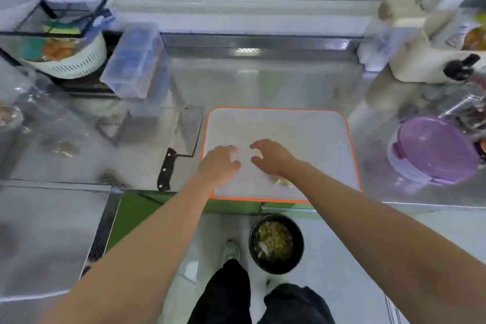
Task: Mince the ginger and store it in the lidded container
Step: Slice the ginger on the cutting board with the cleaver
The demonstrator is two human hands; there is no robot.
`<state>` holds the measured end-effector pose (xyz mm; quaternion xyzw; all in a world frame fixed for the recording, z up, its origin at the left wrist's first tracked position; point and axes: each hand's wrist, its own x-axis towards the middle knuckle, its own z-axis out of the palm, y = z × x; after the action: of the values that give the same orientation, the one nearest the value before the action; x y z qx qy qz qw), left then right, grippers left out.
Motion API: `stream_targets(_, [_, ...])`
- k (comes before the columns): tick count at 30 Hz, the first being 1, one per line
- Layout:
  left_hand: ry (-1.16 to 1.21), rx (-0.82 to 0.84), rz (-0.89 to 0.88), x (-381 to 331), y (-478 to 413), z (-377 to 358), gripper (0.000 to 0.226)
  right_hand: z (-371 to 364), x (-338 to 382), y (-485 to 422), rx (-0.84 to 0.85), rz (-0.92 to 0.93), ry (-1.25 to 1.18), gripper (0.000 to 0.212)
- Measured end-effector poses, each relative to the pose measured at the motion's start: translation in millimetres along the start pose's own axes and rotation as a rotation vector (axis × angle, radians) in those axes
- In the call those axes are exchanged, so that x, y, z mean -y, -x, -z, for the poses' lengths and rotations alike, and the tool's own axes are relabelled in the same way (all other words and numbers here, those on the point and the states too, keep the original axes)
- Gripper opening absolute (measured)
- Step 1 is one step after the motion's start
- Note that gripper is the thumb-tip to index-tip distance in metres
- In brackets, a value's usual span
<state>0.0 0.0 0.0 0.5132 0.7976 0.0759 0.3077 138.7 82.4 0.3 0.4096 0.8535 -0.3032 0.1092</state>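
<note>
- Orange-rimmed white cutting board (302, 129) on the steel counter (276, 87).
- Left hand (219, 163) and right hand (271, 156) over the board, fingers loosely curled, both empty.
- Ginger pieces (281, 181) on the board's near edge, beside the right wrist; blurred.
- Cleaver (184, 134) flat, just left of the board.
- Purple-lidded container (434, 150) right of the board, apart.

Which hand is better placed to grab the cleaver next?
Left. The cleaver lies left of the board, its handle nearest the left hand; the right hand is farther, by the ginger.
</note>
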Motion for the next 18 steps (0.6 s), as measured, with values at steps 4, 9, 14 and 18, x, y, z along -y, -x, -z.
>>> stream_targets(4, [-0.095,0.126,-0.046,17.8,-10.2,-13.1,0.047,-19.9,-4.2,2.5,-0.009,-0.136,0.058,0.048])
stream_targets(9, [-0.141,-0.028,-0.199,40.9,-19.4,-11.3,0.027,-26.0,19.0,-11.9,-0.086,-0.235,0.313,0.041])
stream_targets(14, [-0.188,-0.317,-0.113,68.8,-28.2,7.0,0.022,-22.2,39.3,-33.2,-0.138,-0.321,0.254,0.044])
stream_targets(18, [-0.247,-0.340,0.259,93.6,-24.6,18.6,0.045,-30.5,51.5,-39.2,-0.093,-0.196,0.180,0.047])
